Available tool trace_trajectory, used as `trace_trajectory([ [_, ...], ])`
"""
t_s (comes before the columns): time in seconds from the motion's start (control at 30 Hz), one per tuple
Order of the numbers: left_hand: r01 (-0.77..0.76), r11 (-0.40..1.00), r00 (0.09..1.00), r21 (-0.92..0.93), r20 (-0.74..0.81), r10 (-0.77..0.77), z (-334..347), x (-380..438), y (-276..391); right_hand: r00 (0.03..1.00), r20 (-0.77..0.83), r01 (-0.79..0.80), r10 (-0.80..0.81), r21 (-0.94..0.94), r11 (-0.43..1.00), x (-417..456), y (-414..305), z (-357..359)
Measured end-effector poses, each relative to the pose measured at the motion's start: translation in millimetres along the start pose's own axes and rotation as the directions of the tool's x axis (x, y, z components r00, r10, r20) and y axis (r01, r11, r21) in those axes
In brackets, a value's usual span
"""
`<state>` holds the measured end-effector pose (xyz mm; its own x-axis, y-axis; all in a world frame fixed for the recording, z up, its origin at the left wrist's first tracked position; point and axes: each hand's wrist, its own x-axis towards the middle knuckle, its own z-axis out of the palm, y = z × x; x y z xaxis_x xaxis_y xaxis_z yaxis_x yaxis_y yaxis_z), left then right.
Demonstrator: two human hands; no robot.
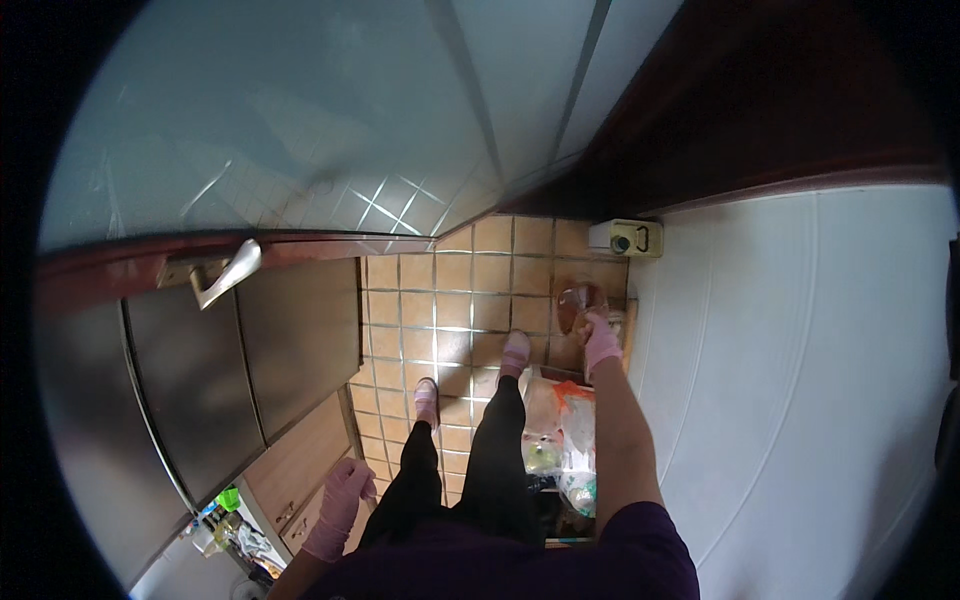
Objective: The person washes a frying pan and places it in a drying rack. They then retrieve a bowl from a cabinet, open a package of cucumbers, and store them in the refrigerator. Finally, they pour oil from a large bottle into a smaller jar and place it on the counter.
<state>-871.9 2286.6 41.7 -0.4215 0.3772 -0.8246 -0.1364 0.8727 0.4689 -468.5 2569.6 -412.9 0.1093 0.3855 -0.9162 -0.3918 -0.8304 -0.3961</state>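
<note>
My right hand (pixel 602 342), in a pink glove, grips a see-through brownish container (pixel 577 304) at its near end. The container is over the tiled floor beside the white wall; its exact kind and whether it touches the floor cannot be told. A pale object behind that hand is mostly hidden. My left hand (pixel 341 506), also gloved in pink, hangs at my left side with its fingers curled in and nothing visible in them.
A yellowish jerrycan (pixel 634 238) with a dark cap stands by the white wall (pixel 750 360). Bags and packages (pixel 574 435) fill the shelving at my right leg. On the left, a door with a metal lever handle (pixel 229 274) stands before dark cabinet panels (pixel 292 345).
</note>
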Motion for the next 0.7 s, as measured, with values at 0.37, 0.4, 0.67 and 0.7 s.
trace_trajectory([
  [0.37, 0.143, 0.986, 0.990, 0.090, -0.032, -0.140, 26.3, 15.9, 30.7, 0.992, -0.114, 0.081, -0.060, 0.197, 0.977, 84.5, -86.4, 0.6],
  [0.4, 0.145, 0.985, 0.989, 0.096, -0.024, -0.143, 25.8, 22.5, 32.2, 0.988, -0.117, 0.125, -0.102, 0.208, 0.970, 97.6, -90.1, -11.4],
  [0.67, 0.133, 0.991, 0.991, 0.029, -0.008, -0.132, 35.2, 21.5, 38.3, 0.978, -0.207, 0.027, -0.001, 0.124, 0.992, 109.8, -110.9, -31.4],
  [0.7, 0.098, 0.995, 0.994, 0.022, 0.038, -0.098, 34.3, 30.4, 40.2, 0.982, -0.185, 0.073, -0.047, 0.135, 0.988, 121.4, -118.3, -67.2],
])
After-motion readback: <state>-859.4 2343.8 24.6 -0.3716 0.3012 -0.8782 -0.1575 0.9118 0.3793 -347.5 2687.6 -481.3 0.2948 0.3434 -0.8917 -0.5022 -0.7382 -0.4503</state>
